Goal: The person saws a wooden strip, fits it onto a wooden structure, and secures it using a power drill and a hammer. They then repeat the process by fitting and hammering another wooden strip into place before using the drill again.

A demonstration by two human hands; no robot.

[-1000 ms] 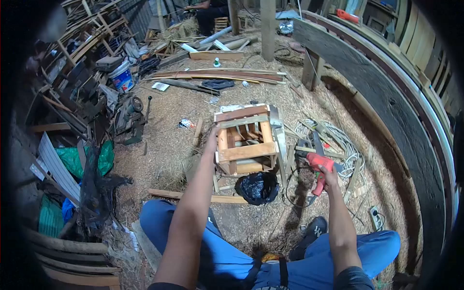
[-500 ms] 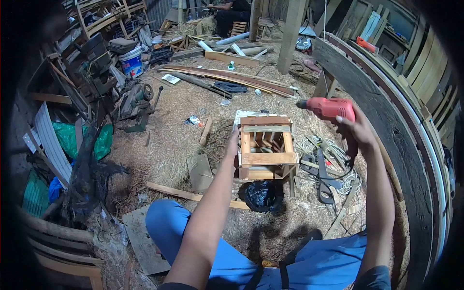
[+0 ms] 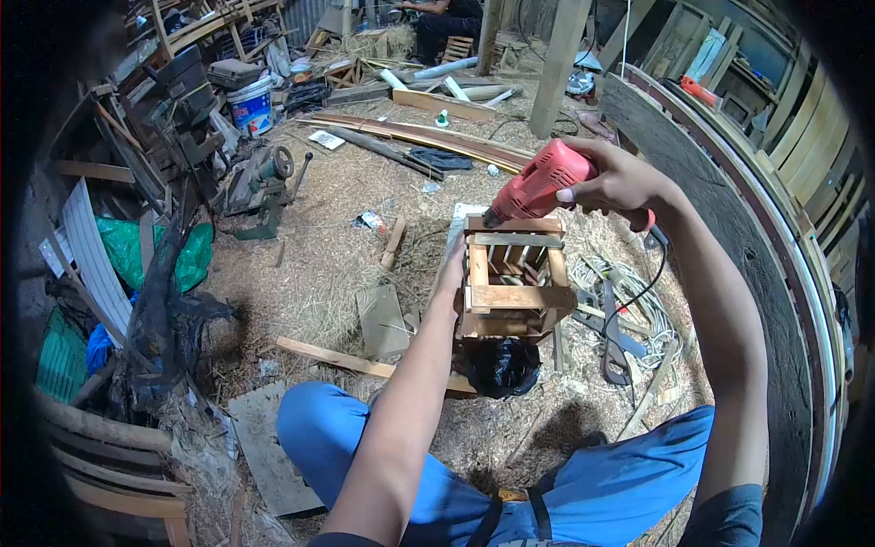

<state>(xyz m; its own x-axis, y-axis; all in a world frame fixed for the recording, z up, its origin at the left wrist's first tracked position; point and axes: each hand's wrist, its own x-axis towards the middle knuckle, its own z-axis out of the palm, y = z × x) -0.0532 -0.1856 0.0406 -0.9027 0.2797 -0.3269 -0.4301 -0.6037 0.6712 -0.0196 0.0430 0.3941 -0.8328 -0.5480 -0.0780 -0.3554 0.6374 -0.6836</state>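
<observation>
**Red power drill (image 3: 551, 178) was poised at the far left corner of a slatted wooden frame (image 3: 519, 297)**

Nearest, a black plastic bag (image 3: 503, 366) sat just before the frame, above the shavings-strewn floor (image 3: 319, 292). Good work here probably called for firm bracing, fingers clear of the drill's nose, and the tool lined up squarely before any pressure. The left hand (image 3: 449, 276) lay partly open against the frame's left side, its fingertips hidden. The right hand (image 3: 620, 178) was closed around the drill's grip; whether the tip touched wood could not be told. Beyond lay long brown boards (image 3: 410, 134).
</observation>
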